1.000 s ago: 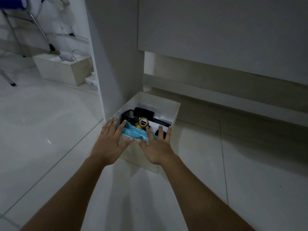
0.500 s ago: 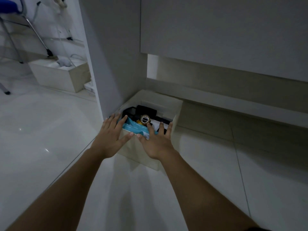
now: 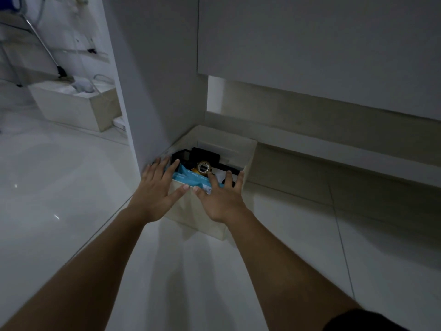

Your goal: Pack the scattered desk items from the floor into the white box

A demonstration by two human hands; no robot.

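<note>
The white box (image 3: 200,218) stands on the floor, pressed into the corner under the white desk. Inside it lie a blue packet (image 3: 191,179), a gold round item (image 3: 203,167), black items (image 3: 205,155) and something white. My left hand (image 3: 158,189) lies flat against the box's near left rim, fingers spread over the edge. My right hand (image 3: 220,198) rests flat on the near right rim, fingers reaching over the blue packet. Neither hand grips anything.
The desk's white side panel (image 3: 155,80) rises just left of the box, with a drawer front (image 3: 310,44) above and a low ledge (image 3: 334,149) behind. Another white box (image 3: 71,108) with cables and a chair leg (image 3: 45,46) stand far left. Glossy tiled floor (image 3: 298,235) stretches around.
The box has slid farther back into the corner under the desk, with both hands flat on its near rim throughout. My view has moved closer.
</note>
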